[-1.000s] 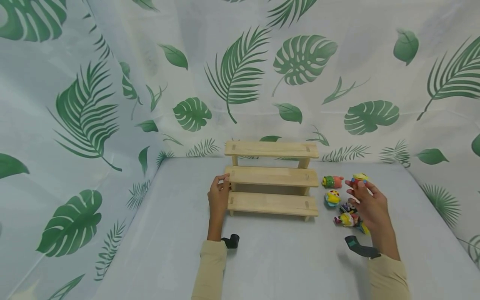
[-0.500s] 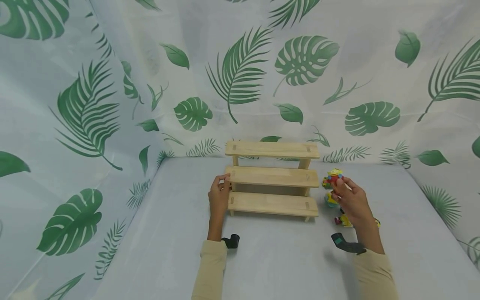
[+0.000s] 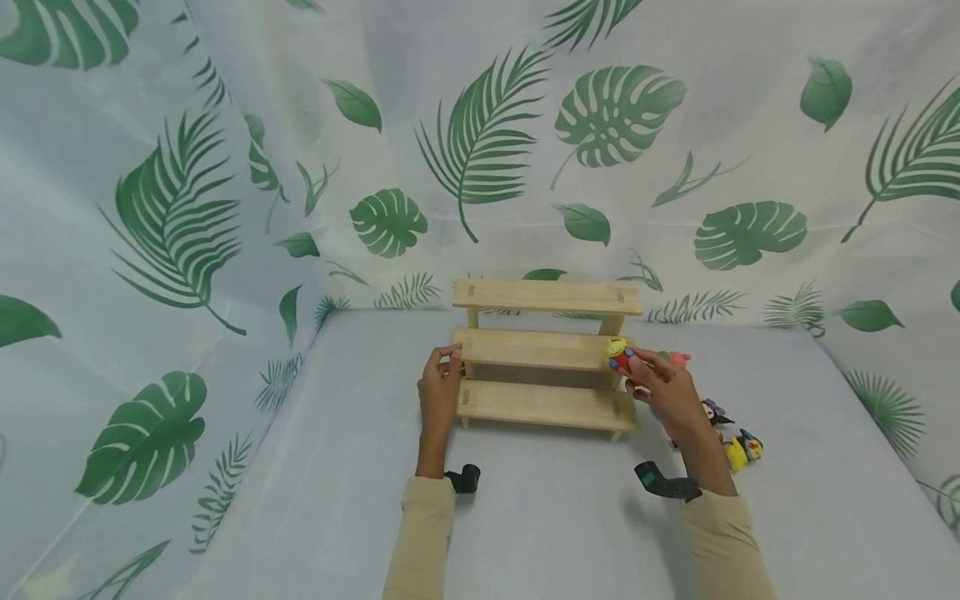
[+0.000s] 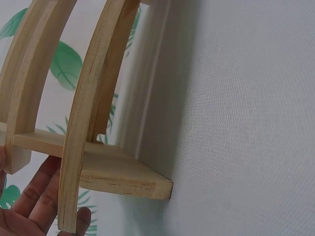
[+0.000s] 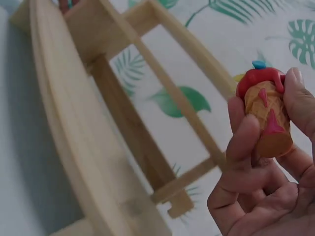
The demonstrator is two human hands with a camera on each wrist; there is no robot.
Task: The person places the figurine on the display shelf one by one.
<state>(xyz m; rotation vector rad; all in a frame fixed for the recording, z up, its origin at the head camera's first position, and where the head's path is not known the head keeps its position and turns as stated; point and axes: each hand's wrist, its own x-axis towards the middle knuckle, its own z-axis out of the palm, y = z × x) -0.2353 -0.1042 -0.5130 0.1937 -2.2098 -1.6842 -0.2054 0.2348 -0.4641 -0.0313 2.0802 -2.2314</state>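
A three-step wooden shelf (image 3: 543, 404) stands on the white surface. My left hand (image 3: 439, 392) grips the left end of its middle step; in the left wrist view, fingers (image 4: 42, 196) reach behind the wooden board (image 4: 74, 132). At the right end of that middle step, my right hand (image 3: 670, 398) pinches a small toy figurine (image 3: 619, 355). The right wrist view shows the figurine's (image 5: 269, 118) waffle-cone base with red dripping icing, held between thumb and fingers. Whether its base touches the step cannot be told.
Several toy figurines lie right of the shelf: a yellow and blue one (image 3: 742, 451), a purple and black one (image 3: 715, 412), and a pink-ended one (image 3: 678, 358) partly behind my right hand. A leaf-patterned sheet (image 3: 480, 150) hangs behind and at the sides.
My right hand has carried the figurine leftward from above the other toys to the right end of the middle step. My left hand has stayed at the shelf's left end.
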